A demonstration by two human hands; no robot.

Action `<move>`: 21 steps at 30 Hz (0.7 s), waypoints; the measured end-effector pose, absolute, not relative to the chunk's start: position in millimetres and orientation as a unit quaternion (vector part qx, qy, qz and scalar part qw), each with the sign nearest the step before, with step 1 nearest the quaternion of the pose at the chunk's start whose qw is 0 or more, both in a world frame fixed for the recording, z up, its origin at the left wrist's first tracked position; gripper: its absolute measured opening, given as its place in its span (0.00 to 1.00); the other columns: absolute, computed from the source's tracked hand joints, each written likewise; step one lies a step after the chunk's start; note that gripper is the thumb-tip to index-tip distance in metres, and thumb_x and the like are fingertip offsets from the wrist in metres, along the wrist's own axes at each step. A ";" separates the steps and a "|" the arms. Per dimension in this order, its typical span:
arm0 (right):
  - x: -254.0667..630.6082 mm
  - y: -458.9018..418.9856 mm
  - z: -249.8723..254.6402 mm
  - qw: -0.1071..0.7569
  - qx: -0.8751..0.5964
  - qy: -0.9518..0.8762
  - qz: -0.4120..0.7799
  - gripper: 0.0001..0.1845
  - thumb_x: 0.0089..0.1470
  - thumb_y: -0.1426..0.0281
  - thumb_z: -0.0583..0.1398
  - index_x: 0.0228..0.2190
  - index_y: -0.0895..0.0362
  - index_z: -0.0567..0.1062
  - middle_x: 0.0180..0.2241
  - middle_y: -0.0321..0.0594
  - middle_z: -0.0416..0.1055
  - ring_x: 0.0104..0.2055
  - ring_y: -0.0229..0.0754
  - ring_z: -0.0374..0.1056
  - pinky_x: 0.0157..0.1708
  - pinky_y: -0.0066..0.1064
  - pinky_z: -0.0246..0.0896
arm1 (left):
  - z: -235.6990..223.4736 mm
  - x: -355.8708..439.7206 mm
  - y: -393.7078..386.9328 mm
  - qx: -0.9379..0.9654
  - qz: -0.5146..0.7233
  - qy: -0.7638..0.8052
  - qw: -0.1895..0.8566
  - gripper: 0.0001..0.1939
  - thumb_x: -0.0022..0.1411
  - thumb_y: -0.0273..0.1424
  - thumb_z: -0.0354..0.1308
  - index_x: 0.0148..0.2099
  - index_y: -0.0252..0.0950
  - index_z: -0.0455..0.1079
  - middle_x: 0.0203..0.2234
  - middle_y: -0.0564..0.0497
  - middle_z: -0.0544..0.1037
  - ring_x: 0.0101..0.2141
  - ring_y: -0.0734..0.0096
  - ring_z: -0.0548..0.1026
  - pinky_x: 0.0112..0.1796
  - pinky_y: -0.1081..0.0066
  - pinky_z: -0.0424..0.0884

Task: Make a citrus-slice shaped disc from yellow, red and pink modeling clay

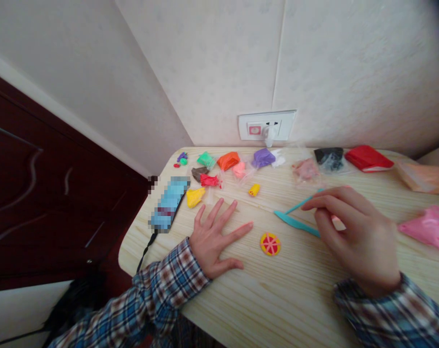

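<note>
My left hand (217, 241) lies on the table with its fingers spread, holding nothing. Just right of its thumb and index finger is a small flat round of modelling clay (270, 244), with a yellow rim, a red middle and pink strips across it. My right hand (353, 237) is curled above two blue modelling tools, thumb and index finger drawn together; whatever they hold, if anything, is hidden. One tool is a plastic clay knife (295, 223); the other is a thin stick (301, 202). The hand covers their right ends. A yellow clay lump (254, 190) sits farther back.
Along the back are clay packets: green (205, 159), orange (228, 161), purple (263, 158), black (329, 157) and red (369, 158). A pink packet (429, 228) lies far right. At left rests a blurred phone-like object (170, 203) with a strap. A wall socket (286, 126) holds a plug.
</note>
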State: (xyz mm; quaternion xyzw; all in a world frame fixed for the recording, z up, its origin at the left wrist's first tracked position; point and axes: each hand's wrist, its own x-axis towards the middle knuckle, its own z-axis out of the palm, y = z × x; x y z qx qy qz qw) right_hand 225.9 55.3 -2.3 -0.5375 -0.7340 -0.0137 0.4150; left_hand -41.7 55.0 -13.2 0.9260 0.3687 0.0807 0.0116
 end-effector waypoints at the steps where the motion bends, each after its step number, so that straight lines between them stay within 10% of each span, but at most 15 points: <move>1: 226.1 55.2 -2.1 0.415 -0.537 -0.734 -0.016 0.08 0.53 0.76 0.53 0.27 0.56 0.71 0.29 0.38 0.69 0.32 0.39 0.66 0.27 0.30 0.60 | -13.1 -42.3 55.2 0.928 0.083 0.362 0.012 0.37 0.56 0.60 0.33 0.63 0.53 0.50 0.65 0.47 0.42 0.62 0.43 0.45 0.56 0.44 0.34; 21: 225.4 51.2 -0.1 0.401 -0.550 -0.732 0.019 0.09 0.54 0.76 0.52 0.28 0.54 0.70 0.30 0.41 0.69 0.34 0.44 0.67 0.30 0.35 0.61 | -12.3 -41.8 65.0 0.928 0.080 0.363 0.006 0.37 0.56 0.61 0.32 0.63 0.54 0.51 0.66 0.49 0.38 0.62 0.41 0.44 0.55 0.43 0.36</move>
